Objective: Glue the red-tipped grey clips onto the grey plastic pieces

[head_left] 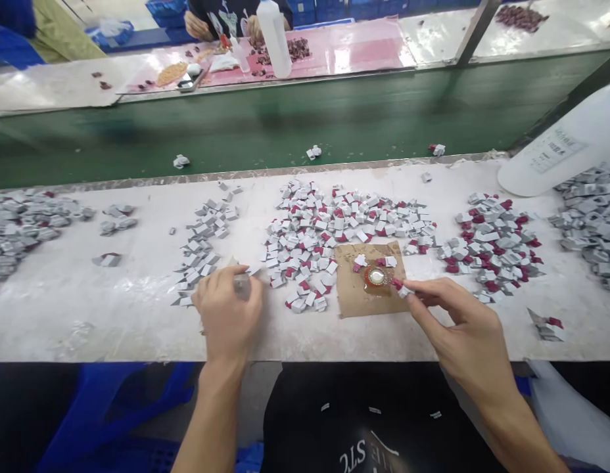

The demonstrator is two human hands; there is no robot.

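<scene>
My right hand (453,312) pinches a small grey-and-red piece (402,288) between thumb and index finger, at the right edge of a brown paper square (349,299). On that paper lies a round patch of reddish-amber liquid (376,277) with a shiny middle, and two small grey-and-red pieces rest just above it. My left hand (229,305) is curled, with thumb and index finger close around a small grey piece (254,270); motion blurs it slightly. Between the hands spreads a large pile of grey-and-red pieces (305,230). A narrower pile of grey pieces (206,226) lies behind my left hand.
More piles sit at the far left (19,230), the right (492,243) and the far right. A large white bottle (561,144) leans in at the right. Beyond the green belt (265,128), a person works at a pink-covered table (354,49) with a white bottle (275,39).
</scene>
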